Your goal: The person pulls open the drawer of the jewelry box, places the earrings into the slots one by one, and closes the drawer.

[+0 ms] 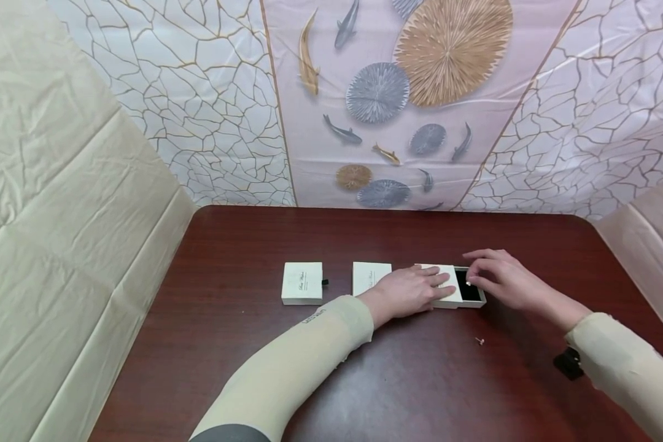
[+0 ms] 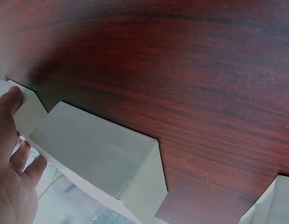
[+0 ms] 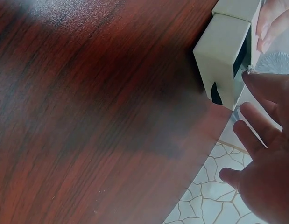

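Toward the right, a white drawer-style box [image 1: 452,299] has its tray pulled partway out, showing a black lining [image 1: 468,287]. My left hand [image 1: 406,291] holds its cover, fingers across the top and thumb [image 2: 12,99] against the near side. Over the exposed tray, my right hand [image 1: 505,282] pinches a small stud earring [image 3: 249,69] between thumb and forefinger; its thin pin shows. The other right fingers spread loosely. A similar small earring [image 1: 479,341] lies on the table in front of the box. A black pull tab [image 3: 216,94] hangs on the tray's end.
Two more white boxes stand in line to the left: a middle one [image 1: 371,275], partly behind my left forearm, and a far-left one [image 1: 302,283] with a black tab. All rest on a dark red-brown wooden table [image 1: 243,362]. Patterned cloth [image 1: 226,110] hangs behind it.
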Demonstrator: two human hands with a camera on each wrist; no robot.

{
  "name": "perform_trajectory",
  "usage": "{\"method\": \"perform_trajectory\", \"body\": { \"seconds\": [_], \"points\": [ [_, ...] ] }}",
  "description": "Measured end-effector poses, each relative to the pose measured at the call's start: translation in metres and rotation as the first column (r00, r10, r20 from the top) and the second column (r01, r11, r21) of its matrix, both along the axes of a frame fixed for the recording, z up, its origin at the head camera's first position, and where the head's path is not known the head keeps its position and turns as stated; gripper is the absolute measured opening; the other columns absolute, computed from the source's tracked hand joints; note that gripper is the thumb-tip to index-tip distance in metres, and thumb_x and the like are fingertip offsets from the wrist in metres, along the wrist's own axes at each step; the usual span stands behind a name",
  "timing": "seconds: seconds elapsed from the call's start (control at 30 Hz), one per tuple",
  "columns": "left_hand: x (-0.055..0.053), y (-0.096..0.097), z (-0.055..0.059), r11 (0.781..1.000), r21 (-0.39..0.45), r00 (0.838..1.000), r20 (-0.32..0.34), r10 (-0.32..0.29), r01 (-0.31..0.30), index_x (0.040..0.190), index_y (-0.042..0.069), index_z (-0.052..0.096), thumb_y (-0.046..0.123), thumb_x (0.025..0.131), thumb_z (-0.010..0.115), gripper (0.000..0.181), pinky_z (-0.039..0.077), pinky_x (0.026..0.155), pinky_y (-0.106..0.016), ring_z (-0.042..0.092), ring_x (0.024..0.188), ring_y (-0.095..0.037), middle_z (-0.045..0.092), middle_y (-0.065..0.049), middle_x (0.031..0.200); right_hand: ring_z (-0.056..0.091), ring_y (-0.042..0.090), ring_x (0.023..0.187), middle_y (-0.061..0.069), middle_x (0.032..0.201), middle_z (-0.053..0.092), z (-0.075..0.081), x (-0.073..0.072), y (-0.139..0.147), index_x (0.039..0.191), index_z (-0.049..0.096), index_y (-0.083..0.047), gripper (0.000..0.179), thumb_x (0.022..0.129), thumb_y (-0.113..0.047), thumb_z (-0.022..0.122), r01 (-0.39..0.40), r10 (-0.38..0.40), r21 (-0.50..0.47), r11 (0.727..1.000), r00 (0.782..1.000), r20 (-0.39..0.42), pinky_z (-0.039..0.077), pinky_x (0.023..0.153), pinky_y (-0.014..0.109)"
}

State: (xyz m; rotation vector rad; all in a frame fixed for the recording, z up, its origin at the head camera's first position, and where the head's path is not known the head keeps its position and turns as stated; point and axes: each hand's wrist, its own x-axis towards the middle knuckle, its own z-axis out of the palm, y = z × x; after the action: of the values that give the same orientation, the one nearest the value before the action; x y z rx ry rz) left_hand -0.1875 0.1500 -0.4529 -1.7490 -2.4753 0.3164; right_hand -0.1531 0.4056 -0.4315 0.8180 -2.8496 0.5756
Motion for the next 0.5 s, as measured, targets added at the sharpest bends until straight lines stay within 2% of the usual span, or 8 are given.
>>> {"method": "perform_trajectory", "body": {
  "seconds": [0.2, 0.33, 0.43, 0.5],
  "points": [
    [0.0003, 0.0000, 0.0006, 1.000, 0.001, 1.000, -0.001, -0.003, 0.003, 0.162, 0.031, 0.048, 0.040, 0.110, 0.061, 0.055, 0.042, 0.122, -0.035, 0.040, 0.156, -0.018, 0.046, 0.002, 0.167, 0.063, 0.047, 0.115, 0.025, 0.128, 0.070, -0.0046, -0.0031, -0.0010, 0.085, 0.070, -0.021, 0.025, 0.090, 0.001, 0.081, -0.017, 0.018, 0.025, 1.000, 0.999, -0.033, 0.043, 0.090, 0.056],
    [0.0002, -0.0002, 0.0004, 1.000, 0.004, 1.000, 0.000, -0.005, 0.005, 0.162, 0.031, 0.049, 0.040, 0.110, 0.061, 0.055, 0.042, 0.122, -0.035, 0.040, 0.156, -0.018, 0.046, 0.002, 0.167, 0.063, 0.050, 0.114, 0.025, 0.126, 0.070, -0.0080, -0.0042, -0.0020, 0.083, 0.069, -0.020, 0.027, 0.087, 0.002, 0.083, -0.019, 0.020, 0.019, 1.000, 0.998, -0.056, 0.042, 0.098, 0.072],
    [-0.0001, -0.0002, -0.0002, 1.000, 0.007, 1.000, -0.003, -0.006, 0.006, 0.162, 0.031, 0.049, 0.040, 0.110, 0.061, 0.055, 0.042, 0.122, -0.035, 0.040, 0.156, -0.018, 0.046, 0.002, 0.167, 0.062, 0.051, 0.116, 0.026, 0.127, 0.069, -0.0093, -0.0040, -0.0031, 0.083, 0.068, -0.020, 0.026, 0.088, 0.002, 0.082, 0.005, -0.005, 0.014, 1.000, 0.999, -0.032, 0.033, 0.101, 0.086],
    [-0.0002, -0.0002, -0.0008, 1.000, 0.009, 1.000, -0.005, -0.007, 0.007, 0.162, 0.031, 0.049, 0.040, 0.110, 0.061, 0.054, 0.042, 0.122, -0.035, 0.040, 0.156, -0.018, 0.046, 0.002, 0.167, 0.060, 0.051, 0.118, 0.025, 0.129, 0.068, -0.0097, -0.0039, -0.0039, 0.083, 0.068, -0.020, 0.025, 0.090, 0.001, 0.081, 0.021, -0.021, 0.017, 1.000, 1.000, -0.017, 0.030, 0.103, 0.088]
  ]
}}
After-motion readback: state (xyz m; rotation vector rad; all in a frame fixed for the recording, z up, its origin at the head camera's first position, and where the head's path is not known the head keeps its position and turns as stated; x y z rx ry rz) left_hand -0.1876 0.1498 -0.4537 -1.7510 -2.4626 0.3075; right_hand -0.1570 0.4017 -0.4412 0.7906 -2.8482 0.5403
